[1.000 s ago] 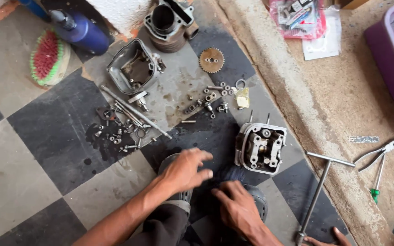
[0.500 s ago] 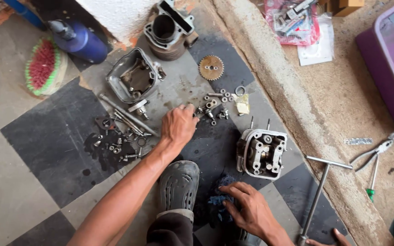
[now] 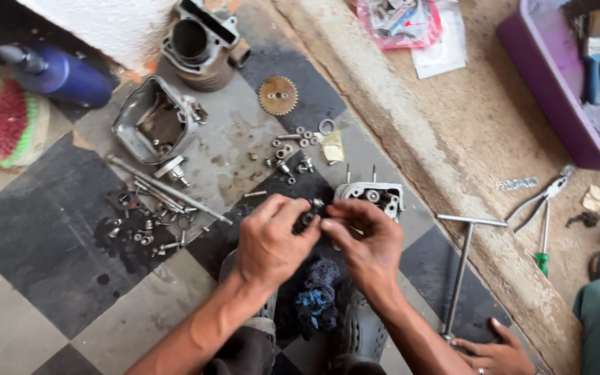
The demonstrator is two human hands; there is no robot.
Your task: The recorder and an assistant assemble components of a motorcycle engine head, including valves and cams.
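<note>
At far right a purple tub (image 3: pixel 522 66) holds a blue-handled brush (image 3: pixel 595 48). Far left of it stand an engine cylinder (image 3: pixel 199 42) and an open metal cover (image 3: pixel 151 125). The cylinder head (image 3: pixel 376 196) sits on the floor just beyond the hands. The left hand (image 3: pixel 272 239) and right hand (image 3: pixel 366 243) meet, fingertips pinched together on a small dark metal part (image 3: pixel 310 214).

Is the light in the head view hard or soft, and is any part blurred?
Head view: soft, even light with no hard shadows; faint shine on the T-handle wrench; the left hand and right hand look slightly soft, so the small part between them is unclear.
</note>
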